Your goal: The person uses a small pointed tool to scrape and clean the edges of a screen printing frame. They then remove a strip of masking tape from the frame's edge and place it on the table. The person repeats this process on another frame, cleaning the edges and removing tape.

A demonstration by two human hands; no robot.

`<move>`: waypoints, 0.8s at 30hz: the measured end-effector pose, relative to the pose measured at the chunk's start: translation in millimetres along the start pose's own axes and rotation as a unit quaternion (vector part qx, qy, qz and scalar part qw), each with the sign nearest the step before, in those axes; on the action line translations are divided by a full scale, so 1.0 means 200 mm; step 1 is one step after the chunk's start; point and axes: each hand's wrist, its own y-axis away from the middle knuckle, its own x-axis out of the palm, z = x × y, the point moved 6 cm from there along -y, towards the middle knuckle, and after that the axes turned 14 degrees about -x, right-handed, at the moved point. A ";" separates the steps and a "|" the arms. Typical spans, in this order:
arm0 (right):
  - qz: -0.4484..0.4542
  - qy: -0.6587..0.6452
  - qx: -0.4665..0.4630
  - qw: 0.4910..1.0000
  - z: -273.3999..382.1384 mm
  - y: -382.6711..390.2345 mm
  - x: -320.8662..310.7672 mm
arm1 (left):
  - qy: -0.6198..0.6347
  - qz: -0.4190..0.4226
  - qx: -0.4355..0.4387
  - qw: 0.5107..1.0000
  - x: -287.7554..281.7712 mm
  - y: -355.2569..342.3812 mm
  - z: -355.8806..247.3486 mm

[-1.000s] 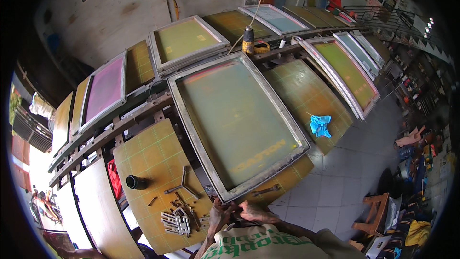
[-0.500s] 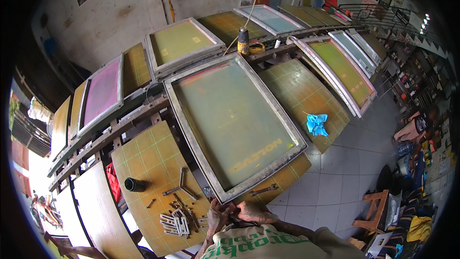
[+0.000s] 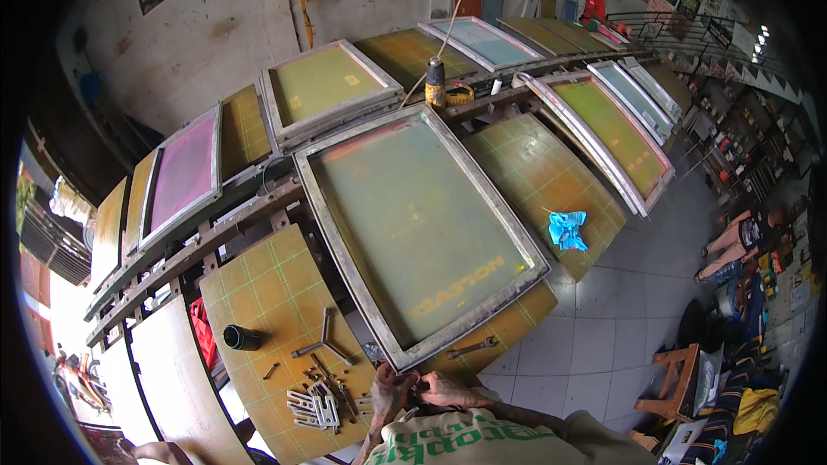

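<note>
My left hand [image 3: 393, 393] and my right hand [image 3: 445, 391] are close together, fingers bent inward, just below the near corner of a large screen-printing frame [image 3: 389, 346]. Both look closed around something small that I cannot make out. Left of them, a board [image 3: 258, 271] bears a three-armed wrench [image 3: 325, 340], a pile of slotted metal brackets [image 3: 315, 406], several bolts [image 3: 347, 396] and a dark jar [image 3: 242, 337]. An open-ended spanner [image 3: 472, 347] lies on the board beyond my right hand, beside the frame's near edge.
A yellow-and-black heat gun [image 3: 436, 86] stands past the frame's far end. A crumpled blue cloth [image 3: 568, 230] lies on the board to the right. A wooden stool [image 3: 674, 379] is on the tiled floor. A person in red [image 3: 594, 5] is far back, another person [image 3: 741, 237] at right.
My hands stay at the frame's corner, fingers shifted slightly and the right hand a little lower. The person at right shows more fully. The other person's arm at lower left has moved.
</note>
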 end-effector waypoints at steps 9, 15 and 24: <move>0.034 -0.003 0.027 0.999 0.20 -0.01 -0.12 | 0.017 0.020 -0.039 0.999 0.01 0.04 -0.04; -0.033 0.064 -0.042 0.996 0.03 0.03 -0.05 | 0.013 0.033 -0.027 0.999 0.03 -0.01 0.03; 0.002 0.055 0.020 0.998 0.16 0.02 -0.10 | -0.035 -0.006 -0.024 0.999 0.00 0.01 -0.02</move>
